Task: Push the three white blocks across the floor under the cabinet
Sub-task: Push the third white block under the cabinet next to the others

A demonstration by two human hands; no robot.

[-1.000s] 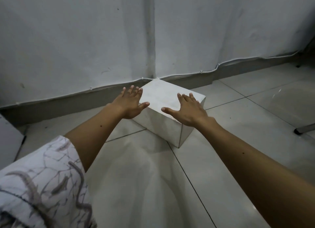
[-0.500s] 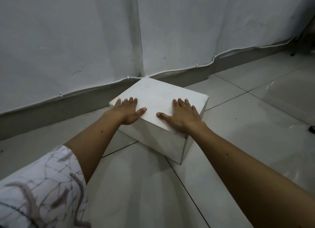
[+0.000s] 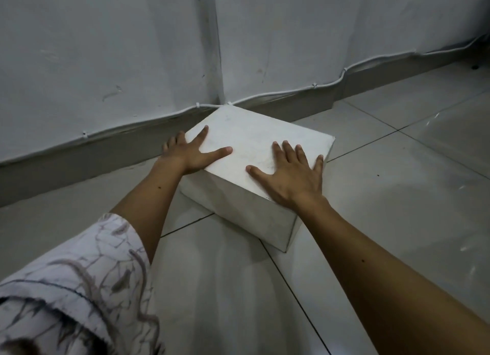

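One white block (image 3: 254, 140) lies on the tiled floor (image 3: 397, 201), its far corner close to the baseboard. My left hand (image 3: 189, 155) rests on the block's left edge, with thumb and index finger on the top face and the other fingers over the left side. Spread flat on the top face near the front right lies my right hand (image 3: 289, 177), its little finger at the right edge. Neither hand's fingers are curled. Only this one block shows, and no cabinet is in view.
A white wall (image 3: 106, 49) with a grey baseboard (image 3: 79, 155) runs behind the block. A thin white cable (image 3: 278, 92) is clipped along the top of the baseboard. Glossy floor tiles extend to the right and towards me.
Both hands came down from hovering onto the block's top. The view has drawn closer to the block, and my left hand has slid out to its left edge.
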